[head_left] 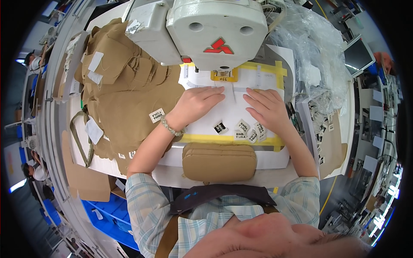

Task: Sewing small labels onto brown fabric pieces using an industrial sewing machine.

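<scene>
My left hand [198,103] lies palm down on a white work plate [202,124] edged with yellow tape, its fingers stretched toward the middle. Opposite it, my right hand [269,109] rests on the same plate with fingers spread. Both hands look open; anything under the fingertips is hidden. Just beyond them, a yellow frame [223,79] sits beneath the head of a white sewing machine [215,36]. Between my wrists lie several small white labels [241,135] with dark lettering and one black label [220,127]. A bracelet circles my left wrist.
Brown cut panels [129,103] are heaped at the left, one white label [157,115] on top. A stack of rounded brown pieces [219,162] lies at the front edge. To the right stand clear plastic wrap [318,56] and a box of labels [320,133]. A blue crate [107,219] is below left.
</scene>
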Demonstrator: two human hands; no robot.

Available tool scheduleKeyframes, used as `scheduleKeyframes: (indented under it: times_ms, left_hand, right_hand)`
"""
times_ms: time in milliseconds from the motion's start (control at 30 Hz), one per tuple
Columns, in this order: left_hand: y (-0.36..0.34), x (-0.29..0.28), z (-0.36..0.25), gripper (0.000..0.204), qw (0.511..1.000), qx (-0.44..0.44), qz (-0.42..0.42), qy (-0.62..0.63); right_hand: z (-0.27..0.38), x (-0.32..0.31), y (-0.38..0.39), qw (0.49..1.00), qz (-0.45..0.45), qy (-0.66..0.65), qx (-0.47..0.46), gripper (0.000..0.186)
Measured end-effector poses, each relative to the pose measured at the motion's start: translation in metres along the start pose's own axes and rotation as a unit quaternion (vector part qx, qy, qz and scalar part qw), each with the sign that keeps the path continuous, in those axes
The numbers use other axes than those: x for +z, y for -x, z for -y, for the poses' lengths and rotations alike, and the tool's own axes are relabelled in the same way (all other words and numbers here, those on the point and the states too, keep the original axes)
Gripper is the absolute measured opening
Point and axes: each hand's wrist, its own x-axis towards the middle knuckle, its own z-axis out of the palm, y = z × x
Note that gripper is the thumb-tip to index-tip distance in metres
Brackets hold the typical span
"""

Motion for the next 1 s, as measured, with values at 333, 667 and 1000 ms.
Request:
scheduleKeyframes:
  times_ms: [333,667,1000]
  left_hand:
    - [0.004,0.007,0.016,0.020,0.998,-0.031,0.057,-0.024]
    - [0.002,-0.005,0.008,0.031,0.990,-0.056,0.100,0.082]
    - [0.005,-0.005,0.006,0.056,0.977,-0.084,0.191,0.046]
  right_hand:
    - [-0.013,0.031,-0.028,0.995,-0.006,-0.027,-0.091,0.026]
    - [-0.013,0.033,-0.028,0.998,0.026,-0.013,-0.055,0.029]
    - [-0.012,0.034,-0.027,0.999,0.036,-0.024,-0.005,0.037]
